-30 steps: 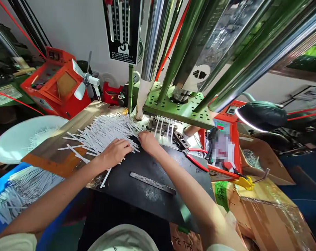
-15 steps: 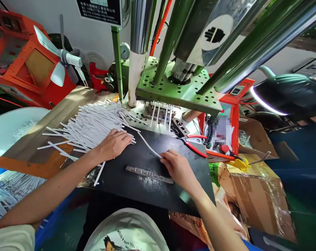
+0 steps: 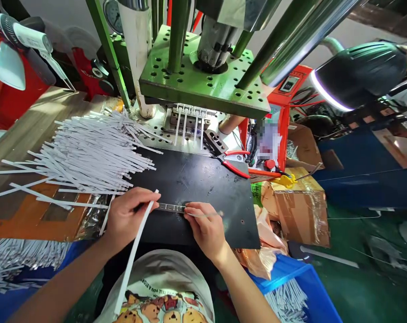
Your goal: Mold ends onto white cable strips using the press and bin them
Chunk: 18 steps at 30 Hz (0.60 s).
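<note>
My left hand [image 3: 126, 219] is closed in a pinch on a white strip [image 3: 136, 249], which hangs down toward my shirt. The fingers of that hand are also at the left end of a slotted metal bar [image 3: 170, 207]. At the bar's other end, my right hand [image 3: 206, 226] has its fingers closed on it. A faint, thin pale line crosses the right fingers; I cannot make out what it is. A large pile of white strips [image 3: 92, 152] lies on the left. Beneath both hands is a black work surface [image 3: 193, 175].
Ahead stands a press with a green perforated plate [image 3: 203, 85]; several white strips [image 3: 194, 128] stick out below it. Red-handled pliers [image 3: 235, 168] lie at the right. A lamp [image 3: 361, 76], a cardboard box [image 3: 300, 206] and a blue bin [image 3: 311, 278] of strips are farther right.
My left hand has left the pile and come toward me. My right hand has moved to the metal bar, now raised between both hands. The white strip is now in my left hand. The view has shifted.
</note>
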Each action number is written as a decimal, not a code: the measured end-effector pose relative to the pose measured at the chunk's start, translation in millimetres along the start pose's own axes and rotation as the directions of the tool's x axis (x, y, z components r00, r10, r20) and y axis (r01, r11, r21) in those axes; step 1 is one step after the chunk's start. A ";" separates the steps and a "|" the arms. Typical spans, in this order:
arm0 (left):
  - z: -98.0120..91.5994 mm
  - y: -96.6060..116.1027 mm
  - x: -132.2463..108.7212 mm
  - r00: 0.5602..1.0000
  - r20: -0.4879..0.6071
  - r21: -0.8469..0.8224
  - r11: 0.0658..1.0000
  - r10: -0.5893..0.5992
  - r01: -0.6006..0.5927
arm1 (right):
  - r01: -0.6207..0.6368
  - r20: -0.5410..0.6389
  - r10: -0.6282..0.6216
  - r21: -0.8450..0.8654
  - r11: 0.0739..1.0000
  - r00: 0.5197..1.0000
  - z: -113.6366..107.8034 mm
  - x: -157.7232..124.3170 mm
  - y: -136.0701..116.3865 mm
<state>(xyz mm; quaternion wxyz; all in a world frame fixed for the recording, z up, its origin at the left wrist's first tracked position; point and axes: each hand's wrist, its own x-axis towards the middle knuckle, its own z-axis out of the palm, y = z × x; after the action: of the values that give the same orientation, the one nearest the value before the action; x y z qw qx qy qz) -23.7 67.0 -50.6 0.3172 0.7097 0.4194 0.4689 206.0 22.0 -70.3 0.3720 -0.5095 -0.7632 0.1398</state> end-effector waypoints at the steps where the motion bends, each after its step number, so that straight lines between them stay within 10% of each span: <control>1: 6.8 -3.8 -4.4 0.997 -0.007 0.068 0.995 0.070 -0.070 | 0.017 0.006 -0.017 -0.024 1.000 1.000 -0.3 0.1 0.0; 5: 26.9 -7.2 -8.8 0.957 0.123 0.188 0.941 0.263 -0.283 | 0.051 0.023 -0.050 -0.048 0.998 0.999 0.4 -1.1 1.3; 18: 25.5 3.0 3.0 0.870 0.351 0.392 0.789 0.346 -0.472 | 0.138 0.112 -0.152 0.124 0.983 0.982 -1.3 3.7 13.3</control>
<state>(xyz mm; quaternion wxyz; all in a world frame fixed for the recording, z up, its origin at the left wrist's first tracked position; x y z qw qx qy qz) 1.5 66.9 -56.0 0.0794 0.8940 0.3089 0.3146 215.1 30.9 -75.7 0.3633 -0.4207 -0.8100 0.1871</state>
